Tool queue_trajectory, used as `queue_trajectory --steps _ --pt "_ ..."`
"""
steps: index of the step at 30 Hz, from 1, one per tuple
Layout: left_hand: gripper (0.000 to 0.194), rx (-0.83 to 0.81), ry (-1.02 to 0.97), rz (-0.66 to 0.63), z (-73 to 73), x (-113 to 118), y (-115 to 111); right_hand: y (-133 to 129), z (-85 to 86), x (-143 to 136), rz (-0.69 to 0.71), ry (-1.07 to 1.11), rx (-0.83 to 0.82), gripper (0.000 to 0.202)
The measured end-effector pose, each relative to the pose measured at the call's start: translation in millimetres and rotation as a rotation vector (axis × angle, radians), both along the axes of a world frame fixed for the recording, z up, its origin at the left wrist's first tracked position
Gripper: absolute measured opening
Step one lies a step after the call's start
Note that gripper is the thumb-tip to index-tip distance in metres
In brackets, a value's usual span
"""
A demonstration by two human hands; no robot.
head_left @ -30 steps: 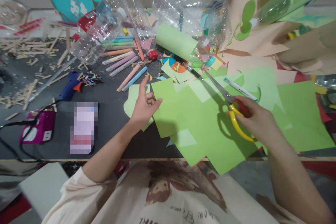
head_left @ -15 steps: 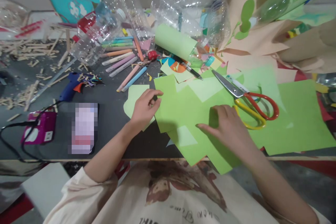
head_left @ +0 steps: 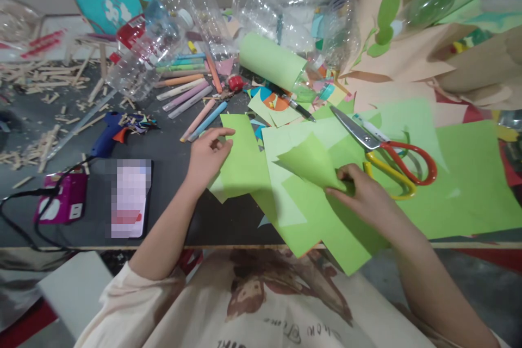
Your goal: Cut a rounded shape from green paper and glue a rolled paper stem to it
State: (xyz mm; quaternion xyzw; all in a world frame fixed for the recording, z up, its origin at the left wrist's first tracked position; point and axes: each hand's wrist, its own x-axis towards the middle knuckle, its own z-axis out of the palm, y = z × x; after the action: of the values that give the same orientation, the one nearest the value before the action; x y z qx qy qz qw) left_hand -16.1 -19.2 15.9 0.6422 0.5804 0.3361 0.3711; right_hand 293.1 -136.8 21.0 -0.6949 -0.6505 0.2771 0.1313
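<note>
Head view — hands (head_left: 365, 194) hold green paper (head_left: 242, 157), a paper-wrapped bottle (head_left: 275, 64) beyond.

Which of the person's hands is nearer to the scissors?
The right hand: it is just left of the scissors, holding a curled green paper. The left hand is farther away, well left of the scissors, at the edge of a green paper piece.

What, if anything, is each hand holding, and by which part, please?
Left hand: green paper piece, by its left edge. Right hand: curled green sheet, by its right end.
</note>
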Motion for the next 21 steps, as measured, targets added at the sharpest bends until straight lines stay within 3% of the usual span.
queue_trajectory --steps 4,9,16,18,21 --pt "0.024 -0.025 0.034 -0.086 -4.3 9.8 -8.1 -1.8 -2.6 7.0 -0.115 0.093 -0.002 0.036" --pt "0.029 0.06 0.118 -0.245 -5.5 15.9 -17.2 -3.4 -6.8 11.8 -0.243 0.245 0.032 0.058" --pt "0.041 0.125 0.373 -0.421 -15.6 15.5 -19.4 6.8 -1.0 2.1 -0.302 0.544 0.115 0.048" --pt "0.048 0.143 0.413 -0.423 -16.9 15.6 -19.1 12.4 0.6 -5.2 -0.28 0.607 0.117 0.048" --pt "0.058 0.189 0.276 -0.285 -12.0 16.9 -19.2 20.5 2.0 -18.6 -0.234 0.726 0.057 0.049"
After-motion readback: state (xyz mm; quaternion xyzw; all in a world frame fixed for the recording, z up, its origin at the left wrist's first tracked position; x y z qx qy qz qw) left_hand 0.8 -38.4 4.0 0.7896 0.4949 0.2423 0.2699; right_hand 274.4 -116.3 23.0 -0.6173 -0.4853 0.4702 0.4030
